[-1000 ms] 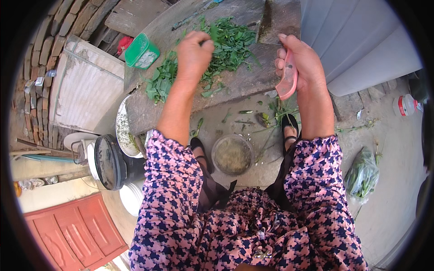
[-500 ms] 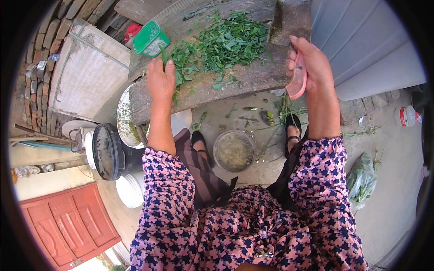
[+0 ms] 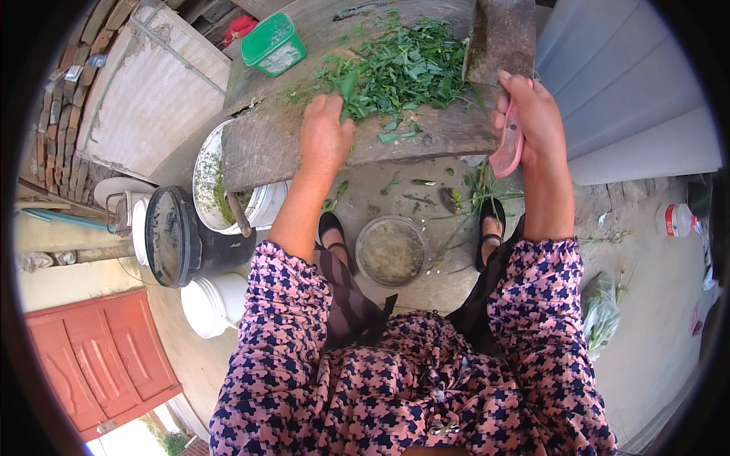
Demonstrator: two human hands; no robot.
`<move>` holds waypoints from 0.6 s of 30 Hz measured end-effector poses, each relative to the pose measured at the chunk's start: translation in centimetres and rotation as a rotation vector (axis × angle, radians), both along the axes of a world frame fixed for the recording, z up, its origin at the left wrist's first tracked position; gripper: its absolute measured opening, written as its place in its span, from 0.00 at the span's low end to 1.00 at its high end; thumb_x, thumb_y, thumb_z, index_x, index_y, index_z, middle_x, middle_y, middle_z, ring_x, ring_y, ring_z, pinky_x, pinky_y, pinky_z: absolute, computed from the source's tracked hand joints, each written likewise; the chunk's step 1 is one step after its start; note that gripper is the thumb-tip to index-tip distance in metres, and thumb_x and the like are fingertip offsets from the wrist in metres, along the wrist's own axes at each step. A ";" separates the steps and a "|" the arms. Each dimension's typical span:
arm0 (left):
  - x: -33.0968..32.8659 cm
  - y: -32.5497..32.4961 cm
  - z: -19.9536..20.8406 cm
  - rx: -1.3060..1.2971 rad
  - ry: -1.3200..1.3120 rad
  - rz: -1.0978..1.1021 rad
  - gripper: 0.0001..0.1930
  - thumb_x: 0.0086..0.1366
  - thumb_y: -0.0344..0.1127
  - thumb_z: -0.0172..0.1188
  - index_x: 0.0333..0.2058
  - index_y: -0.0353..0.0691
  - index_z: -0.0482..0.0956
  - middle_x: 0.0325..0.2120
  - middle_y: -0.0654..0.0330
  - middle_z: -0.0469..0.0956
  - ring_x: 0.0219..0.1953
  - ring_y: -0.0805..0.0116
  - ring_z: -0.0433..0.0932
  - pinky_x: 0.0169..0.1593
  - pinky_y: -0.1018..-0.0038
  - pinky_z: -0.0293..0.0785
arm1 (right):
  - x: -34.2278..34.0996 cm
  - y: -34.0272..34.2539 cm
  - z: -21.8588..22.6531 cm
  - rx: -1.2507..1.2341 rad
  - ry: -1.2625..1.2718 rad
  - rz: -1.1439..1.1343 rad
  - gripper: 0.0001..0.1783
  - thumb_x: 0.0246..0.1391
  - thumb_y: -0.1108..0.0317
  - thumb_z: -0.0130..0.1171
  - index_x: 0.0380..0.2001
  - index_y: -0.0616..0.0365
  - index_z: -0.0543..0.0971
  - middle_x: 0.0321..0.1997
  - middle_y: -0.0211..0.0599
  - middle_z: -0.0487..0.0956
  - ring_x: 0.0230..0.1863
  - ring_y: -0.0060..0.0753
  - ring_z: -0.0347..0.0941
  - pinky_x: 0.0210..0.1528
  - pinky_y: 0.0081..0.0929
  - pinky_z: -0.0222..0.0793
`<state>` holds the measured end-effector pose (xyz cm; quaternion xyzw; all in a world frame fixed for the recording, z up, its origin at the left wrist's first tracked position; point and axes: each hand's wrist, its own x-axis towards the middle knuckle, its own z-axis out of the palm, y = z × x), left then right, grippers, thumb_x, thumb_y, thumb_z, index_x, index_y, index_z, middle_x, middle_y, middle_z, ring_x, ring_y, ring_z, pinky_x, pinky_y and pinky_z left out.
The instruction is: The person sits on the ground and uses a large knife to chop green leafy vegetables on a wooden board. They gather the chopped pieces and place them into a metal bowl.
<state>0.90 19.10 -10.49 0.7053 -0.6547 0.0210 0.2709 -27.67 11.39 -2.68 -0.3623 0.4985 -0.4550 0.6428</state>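
Chopped green leaves (image 3: 414,64) lie heaped on a worn wooden board (image 3: 274,152). At the near left edge of the heap is my left hand (image 3: 325,135), its fingers curled round some of the leaves. My right hand (image 3: 532,118) grips the pink handle of a cleaver (image 3: 498,45) at the board's right end. The cleaver's broad, brown-stained blade points away from me, beside the heap, and hides part of the board there. A green plastic tub (image 3: 274,45) sits on the board's far left.
On the floor below stands a round basin (image 3: 391,251) between my feet. White and black buckets (image 3: 171,235) cluster at the left. A large grey container (image 3: 631,83) borders the board's right. A plastic bag of greens (image 3: 601,311) and a bottle (image 3: 678,220) lie farther right.
My left hand has moved right, from near the green tub to the heap, and the loose leaves on the left are now drawn in. The cleaver stays in my right hand. The view has shifted slightly.
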 end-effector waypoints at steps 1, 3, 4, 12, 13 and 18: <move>-0.6 0.2 0.2 -0.040 0.002 -0.030 0.21 0.48 0.25 0.63 0.45 0.33 0.75 0.39 0.48 0.73 0.46 0.45 0.72 0.48 0.57 0.70 | 0.1 0.1 0.0 -0.017 0.017 0.021 0.11 0.55 0.62 0.60 0.35 0.58 0.74 0.20 0.29 0.72 0.15 0.23 0.68 0.17 0.23 0.63; -0.6 0.3 -0.1 -0.047 0.003 -0.043 0.22 0.48 0.25 0.63 0.45 0.33 0.75 0.39 0.48 0.73 0.46 0.45 0.71 0.48 0.57 0.70 | 0.2 0.4 -0.1 -0.051 0.050 0.061 0.11 0.55 0.63 0.60 0.34 0.59 0.73 0.19 0.29 0.72 0.15 0.23 0.68 0.17 0.23 0.63; -0.4 0.3 -0.2 -0.049 0.002 -0.051 0.23 0.48 0.25 0.63 0.46 0.33 0.75 0.39 0.48 0.73 0.46 0.45 0.71 0.48 0.57 0.70 | 0.3 0.5 -0.2 -0.054 0.056 0.073 0.11 0.55 0.63 0.60 0.33 0.58 0.73 0.19 0.29 0.72 0.15 0.23 0.68 0.16 0.23 0.63; 1.9 -2.4 1.2 0.074 0.479 0.023 0.18 0.53 0.32 0.63 0.44 0.35 0.79 0.36 0.49 0.81 0.39 0.53 0.80 0.45 0.64 0.73 | 0.9 1.0 -0.4 -0.039 0.087 0.099 0.11 0.55 0.64 0.62 0.32 0.58 0.72 0.18 0.29 0.72 0.13 0.23 0.67 0.15 0.22 0.62; 2.1 -2.6 2.2 0.123 0.591 0.061 0.18 0.54 0.34 0.63 0.43 0.35 0.80 0.35 0.49 0.82 0.38 0.55 0.81 0.44 0.65 0.73 | 0.9 1.0 -0.5 -0.036 0.093 0.109 0.11 0.56 0.64 0.61 0.33 0.57 0.72 0.18 0.29 0.72 0.13 0.23 0.67 0.15 0.22 0.63; 5.2 -6.7 1.6 0.036 0.540 0.125 0.23 0.52 0.39 0.66 0.45 0.33 0.80 0.43 0.46 0.81 0.45 0.55 0.79 0.49 0.66 0.72 | 0.9 1.0 -0.4 -0.015 0.121 0.121 0.10 0.57 0.64 0.60 0.35 0.56 0.71 0.19 0.28 0.72 0.13 0.22 0.67 0.15 0.20 0.63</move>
